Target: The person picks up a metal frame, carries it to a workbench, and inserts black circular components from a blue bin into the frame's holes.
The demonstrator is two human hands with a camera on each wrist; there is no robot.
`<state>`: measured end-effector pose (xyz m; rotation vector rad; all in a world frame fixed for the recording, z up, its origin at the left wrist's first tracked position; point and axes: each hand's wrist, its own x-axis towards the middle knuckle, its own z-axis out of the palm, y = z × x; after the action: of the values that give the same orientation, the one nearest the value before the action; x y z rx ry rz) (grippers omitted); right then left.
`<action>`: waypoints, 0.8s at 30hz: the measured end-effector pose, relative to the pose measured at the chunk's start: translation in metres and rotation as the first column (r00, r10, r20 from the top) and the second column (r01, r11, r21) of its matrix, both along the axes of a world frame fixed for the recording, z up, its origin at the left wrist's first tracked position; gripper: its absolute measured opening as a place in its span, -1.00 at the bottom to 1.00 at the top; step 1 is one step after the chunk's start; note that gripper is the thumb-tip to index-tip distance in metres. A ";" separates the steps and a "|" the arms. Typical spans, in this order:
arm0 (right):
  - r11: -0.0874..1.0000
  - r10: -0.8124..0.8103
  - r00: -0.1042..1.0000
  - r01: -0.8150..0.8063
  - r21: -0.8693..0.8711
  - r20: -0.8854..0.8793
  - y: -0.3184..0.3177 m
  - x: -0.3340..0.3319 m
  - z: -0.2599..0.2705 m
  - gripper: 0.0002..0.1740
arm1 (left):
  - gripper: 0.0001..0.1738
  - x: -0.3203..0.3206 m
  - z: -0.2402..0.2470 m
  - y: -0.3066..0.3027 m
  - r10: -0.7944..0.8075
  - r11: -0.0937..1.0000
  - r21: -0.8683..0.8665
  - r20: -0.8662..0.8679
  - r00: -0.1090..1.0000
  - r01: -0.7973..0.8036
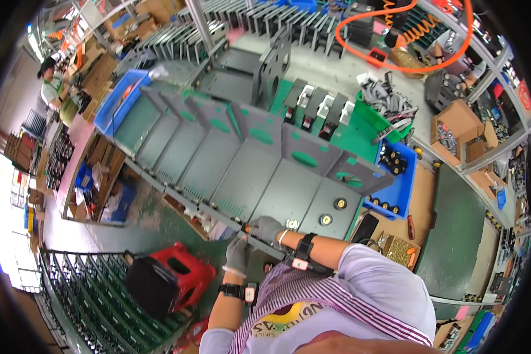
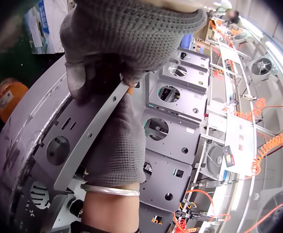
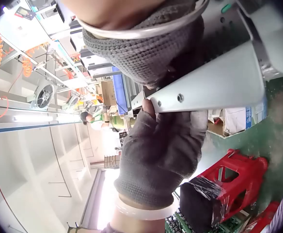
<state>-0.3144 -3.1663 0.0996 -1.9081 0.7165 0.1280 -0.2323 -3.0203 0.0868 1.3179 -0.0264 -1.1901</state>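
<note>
Grey sheet-metal housings [image 1: 251,171] stand side by side on the bench, with upright walls with oval cutouts at the back. My left hand [image 1: 237,255], in a grey glove with a bare thumb tip, grips the front flange [image 3: 209,90] of one housing, its thumb against the flange and its fingers below. My right hand [image 1: 268,229], gloved too, reaches over the same flange from the inner side, fingertips right at its edge beside the left thumb. I cannot tell what the right fingers hold. Small brass-centred round fittings [image 1: 326,219] sit on the housing floor to the right.
A blue bin [image 1: 404,189] with black round parts stands at right, near a red-handled screwdriver [image 1: 411,227]. Metal parts overfill a green bin [image 1: 374,115] behind. A red stool [image 1: 186,274] stands on the floor at left. Another person [image 1: 53,88] works at far left.
</note>
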 end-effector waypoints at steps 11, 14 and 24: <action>0.925 -0.029 0.993 -0.016 0.380 0.113 -0.009 -0.004 -0.032 -0.58 | -0.71 -0.004 0.012 -0.003 0.036 0.998 -0.057 -0.012 0.999 -0.037; 0.916 0.009 0.998 -0.034 0.400 0.064 -0.012 -0.003 -0.010 -0.59 | -0.75 -0.006 0.017 -0.004 0.062 0.996 -0.066 -0.030 0.998 -0.064; 0.961 0.189 0.982 -0.183 0.206 -0.010 -0.023 0.002 -0.005 -0.54 | -0.74 0.005 -0.025 0.003 -0.022 1.000 0.010 0.140 0.990 0.020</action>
<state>-0.3127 -3.1896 0.0944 -1.7754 0.5205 0.3365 -0.2273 -3.0175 0.0623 1.4095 -0.1373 -1.1145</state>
